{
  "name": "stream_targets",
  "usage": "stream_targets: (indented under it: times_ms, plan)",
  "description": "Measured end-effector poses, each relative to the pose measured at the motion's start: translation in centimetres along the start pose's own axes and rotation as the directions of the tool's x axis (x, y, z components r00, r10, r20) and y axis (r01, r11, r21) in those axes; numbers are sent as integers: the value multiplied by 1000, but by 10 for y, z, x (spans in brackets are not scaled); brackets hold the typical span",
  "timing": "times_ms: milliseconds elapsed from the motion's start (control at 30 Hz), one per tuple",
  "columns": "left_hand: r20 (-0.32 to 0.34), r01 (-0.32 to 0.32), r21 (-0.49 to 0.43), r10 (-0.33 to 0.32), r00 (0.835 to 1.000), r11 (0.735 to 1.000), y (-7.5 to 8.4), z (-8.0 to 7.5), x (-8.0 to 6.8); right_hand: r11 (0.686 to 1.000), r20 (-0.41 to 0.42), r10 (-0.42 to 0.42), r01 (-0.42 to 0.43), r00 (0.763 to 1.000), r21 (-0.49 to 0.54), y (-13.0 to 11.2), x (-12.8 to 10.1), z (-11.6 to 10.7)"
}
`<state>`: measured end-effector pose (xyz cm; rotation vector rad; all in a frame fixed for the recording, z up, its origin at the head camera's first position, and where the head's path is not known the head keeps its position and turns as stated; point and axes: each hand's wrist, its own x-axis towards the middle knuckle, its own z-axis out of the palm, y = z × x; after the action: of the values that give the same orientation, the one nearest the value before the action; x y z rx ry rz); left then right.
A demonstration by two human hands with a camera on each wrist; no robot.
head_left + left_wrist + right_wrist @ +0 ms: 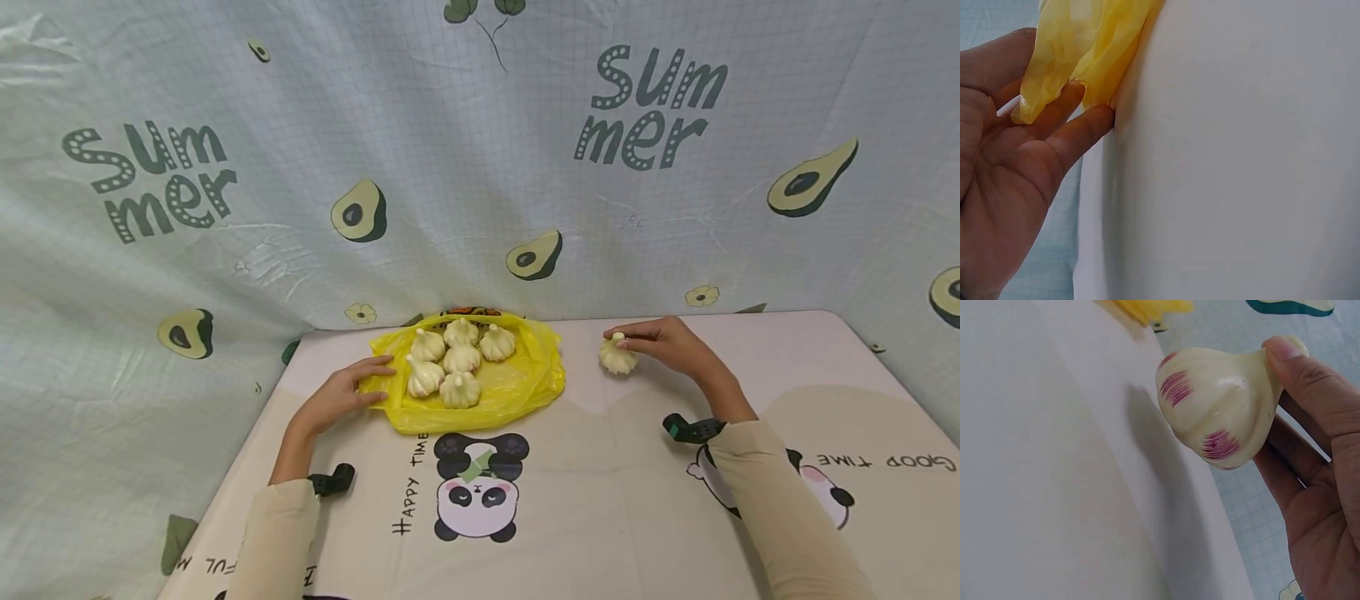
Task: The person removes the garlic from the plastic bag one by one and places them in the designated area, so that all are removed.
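From the head view we see a yellow bag (480, 392) lying near the far edge of the desk (600, 500), just in front of the hanging cloth backdrop (480, 167). Six garlic bulbs (459, 360) sit in a cluster on the bag. Our left hand (341, 398) rests at the bag's left edge, fingers stretched out and touching the plastic. Our right hand (667, 343) is to the right of the bag, apart from it, fingers curled around a single garlic bulb (617, 356) that stands on the desk. Between that bulb and the bag lies a strip of bare desk, and the whole near half of the desk, below the bag, is open surface. The desk's right and left edges run well away from the bag. On the backdrop we read "Summer" twice, among avocado prints. Below the bag the desk cover shows a panda (477, 487) with "HAPPY TIME" beside it, and further right "GOOD TIME" printed upside down.

In the left wrist view our fingers (1079, 128) lie straight, their tips against the crumpled yellow edge of the bag, with plain pale desk beyond.

In the right wrist view our thumb (1300, 369) and fingers clasp the single bulb, cream with purple streaks, with a corner of the bag showing far behind it.
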<state>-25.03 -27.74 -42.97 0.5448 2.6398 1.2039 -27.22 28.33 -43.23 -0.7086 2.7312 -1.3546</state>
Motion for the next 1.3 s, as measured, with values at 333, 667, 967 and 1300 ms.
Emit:
stream_targets:
  times_ms: [333, 667, 967, 1300]
  plan:
    - [3, 12, 8, -12, 1000, 1000, 3, 1, -1, 1000, 4, 2, -2, 1000, 6, -2, 1, -1]
    - [7, 13, 18, -13, 1000, 1000, 5, 0, 2, 1000, -10, 16, -16, 1000, 2, 1, 4, 2]
    - [14, 6, 21, -6, 1000, 1000, 2, -1, 3, 999, 7, 44, -44, 999, 31, 1, 6, 6]
    - [14, 15, 11, -15, 1000, 1000, 0, -1, 1, 998, 28, 14, -15, 1000, 60, -10, 3, 5]
